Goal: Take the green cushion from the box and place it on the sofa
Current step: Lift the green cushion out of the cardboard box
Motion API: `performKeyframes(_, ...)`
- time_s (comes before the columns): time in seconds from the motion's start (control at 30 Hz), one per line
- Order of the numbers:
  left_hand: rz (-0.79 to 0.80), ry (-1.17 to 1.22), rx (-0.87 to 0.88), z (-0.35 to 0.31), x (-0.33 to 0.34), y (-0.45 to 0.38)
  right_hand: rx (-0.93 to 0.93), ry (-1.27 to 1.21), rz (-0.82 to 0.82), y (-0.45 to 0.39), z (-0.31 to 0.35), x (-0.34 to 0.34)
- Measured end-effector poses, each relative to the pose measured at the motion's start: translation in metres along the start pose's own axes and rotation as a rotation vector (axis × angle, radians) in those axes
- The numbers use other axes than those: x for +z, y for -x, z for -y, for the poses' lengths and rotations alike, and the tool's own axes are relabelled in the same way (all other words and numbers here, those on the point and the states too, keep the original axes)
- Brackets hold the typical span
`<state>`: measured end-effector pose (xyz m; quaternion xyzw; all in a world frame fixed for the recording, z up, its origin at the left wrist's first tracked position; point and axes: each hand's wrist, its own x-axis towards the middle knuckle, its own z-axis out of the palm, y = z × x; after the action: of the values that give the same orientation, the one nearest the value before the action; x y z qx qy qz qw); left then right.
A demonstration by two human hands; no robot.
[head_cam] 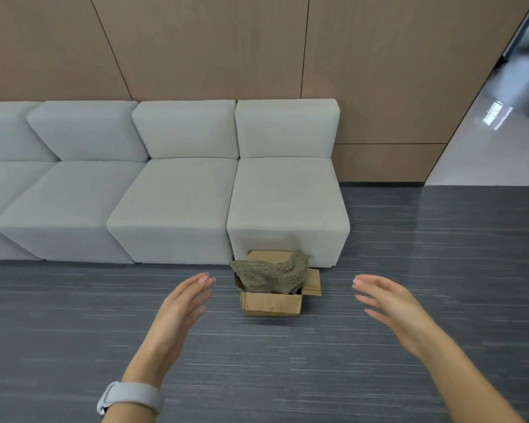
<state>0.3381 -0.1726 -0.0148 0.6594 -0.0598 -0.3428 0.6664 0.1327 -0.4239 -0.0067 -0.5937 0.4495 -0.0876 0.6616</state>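
The fuzzy olive-green cushion sits squashed into a small brown cardboard box on the grey floor, right against the front of the pale grey sofa. We should take it by both sides and lift it straight up, so the box does not come along. Our left hand and right hand are spread wide and hold nothing. The cushion lies between them, a bit farther away.
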Motion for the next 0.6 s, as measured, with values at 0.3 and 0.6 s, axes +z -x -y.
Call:
performKeyframes(0.3, -0.022, -0.002, -0.069, -0.01, 0.016, -0.081, 0.04, 0.007, 0.016, -0.088, 0.032, 0.005)
performKeyframes(0.6, -0.061, 0.001, -0.069, -0.031, 0.047, -0.171, 0.081, 0.02, 0.046, -0.198, 0.062, 0.005)
